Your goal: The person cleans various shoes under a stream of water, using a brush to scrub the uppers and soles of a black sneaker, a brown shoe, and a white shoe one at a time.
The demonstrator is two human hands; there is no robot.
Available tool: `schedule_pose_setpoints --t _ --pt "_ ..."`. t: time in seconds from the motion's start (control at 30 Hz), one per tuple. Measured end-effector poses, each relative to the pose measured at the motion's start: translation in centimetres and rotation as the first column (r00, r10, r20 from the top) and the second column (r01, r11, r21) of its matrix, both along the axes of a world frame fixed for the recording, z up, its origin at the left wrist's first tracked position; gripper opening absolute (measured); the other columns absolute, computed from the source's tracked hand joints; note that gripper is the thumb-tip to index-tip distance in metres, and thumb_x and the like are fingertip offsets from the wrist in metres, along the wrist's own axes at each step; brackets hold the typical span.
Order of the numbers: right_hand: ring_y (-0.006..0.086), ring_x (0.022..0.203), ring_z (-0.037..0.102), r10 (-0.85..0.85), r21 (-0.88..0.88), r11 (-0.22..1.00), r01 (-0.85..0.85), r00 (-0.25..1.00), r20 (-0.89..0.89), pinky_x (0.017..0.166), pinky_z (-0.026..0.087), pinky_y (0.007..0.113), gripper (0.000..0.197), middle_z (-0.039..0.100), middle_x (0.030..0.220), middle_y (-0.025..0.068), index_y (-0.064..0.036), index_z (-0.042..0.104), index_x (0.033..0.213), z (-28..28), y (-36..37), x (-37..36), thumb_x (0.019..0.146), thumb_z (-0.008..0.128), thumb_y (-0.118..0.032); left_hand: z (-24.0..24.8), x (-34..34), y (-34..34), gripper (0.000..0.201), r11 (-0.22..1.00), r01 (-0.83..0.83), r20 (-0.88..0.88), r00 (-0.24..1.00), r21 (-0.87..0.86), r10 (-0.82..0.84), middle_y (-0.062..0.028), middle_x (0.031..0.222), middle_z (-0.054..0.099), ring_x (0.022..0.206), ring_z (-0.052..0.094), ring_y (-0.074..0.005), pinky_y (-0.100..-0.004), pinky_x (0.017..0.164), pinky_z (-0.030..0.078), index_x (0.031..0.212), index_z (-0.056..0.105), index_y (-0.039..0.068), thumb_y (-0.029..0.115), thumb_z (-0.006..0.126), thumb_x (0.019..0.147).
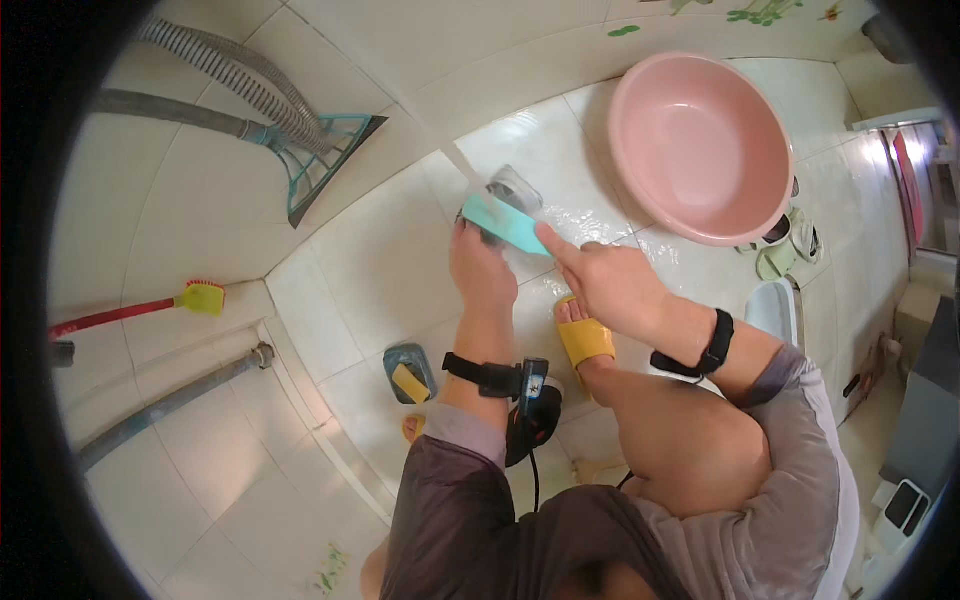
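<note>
Right hand (622, 290): clenched on near end of turquoise brush (505, 225). Points ahead-left from those fingers, long axis slanting from far left to near right. Left hand (483, 270): right at the brush's near side, close to its free end; can't tell grip, fingers partly hidden. Grey shoe-like item (516, 187) showing just beyond the brush. For edges: tiled wall (510, 60) ahead, pink basin (690, 140) ahead-right, yellow slipper (590, 343) near side. Broadest floor tile (365, 270) leftward.

Holds left arm (483, 345) outstretched ahead with left hand (483, 267) in line; angles right arm (692, 330) inward from the side with right hand (608, 282) clenched and one digit (556, 247) extended leftward.
</note>
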State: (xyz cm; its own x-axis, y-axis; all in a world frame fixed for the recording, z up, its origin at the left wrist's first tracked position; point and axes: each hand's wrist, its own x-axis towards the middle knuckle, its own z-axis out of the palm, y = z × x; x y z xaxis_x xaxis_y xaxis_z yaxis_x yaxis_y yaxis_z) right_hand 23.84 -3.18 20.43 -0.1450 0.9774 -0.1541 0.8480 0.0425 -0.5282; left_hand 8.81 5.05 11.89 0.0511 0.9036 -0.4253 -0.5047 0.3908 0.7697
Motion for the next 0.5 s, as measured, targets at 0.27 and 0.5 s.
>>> schedule_pose_setpoints --t 0.27,0.5 --pt "0.0365 0.063 0.06 -0.023 0.05 0.998 0.026 0.997 -0.067 0.056 0.048 0.045 0.042 0.061 0.069 0.0174 -0.0166 0.052 0.133 -1.2 0.1 1.3 0.091 0.053 -0.02 1.0 0.6 -2.0 0.033 0.981 -0.049 0.145 0.986 -0.189 0.077 -0.0087 0.11 0.057 0.098 0.057 -0.0181 -0.0329 0.085 0.047 0.116 0.049 0.001 0.03 0.042 0.101" --pt "0.039 0.07 0.063 -0.076 -0.072 0.995 0.071 0.994 -0.076 0.064 0.05 0.048 0.04 0.065 0.079 0.0194 -0.0164 0.052 0.131 -2.4 2.0 1.1 0.093 0.05 -0.025 -1.2 0.2 -3.4 0.035 0.998 0.06 -0.01 0.998 -0.036 -0.061 -0.0071 0.108 0.058 0.092 0.057 -0.0151 -0.0294 0.08 0.047 0.117 0.048 0.003 0.034 0.042 0.101"
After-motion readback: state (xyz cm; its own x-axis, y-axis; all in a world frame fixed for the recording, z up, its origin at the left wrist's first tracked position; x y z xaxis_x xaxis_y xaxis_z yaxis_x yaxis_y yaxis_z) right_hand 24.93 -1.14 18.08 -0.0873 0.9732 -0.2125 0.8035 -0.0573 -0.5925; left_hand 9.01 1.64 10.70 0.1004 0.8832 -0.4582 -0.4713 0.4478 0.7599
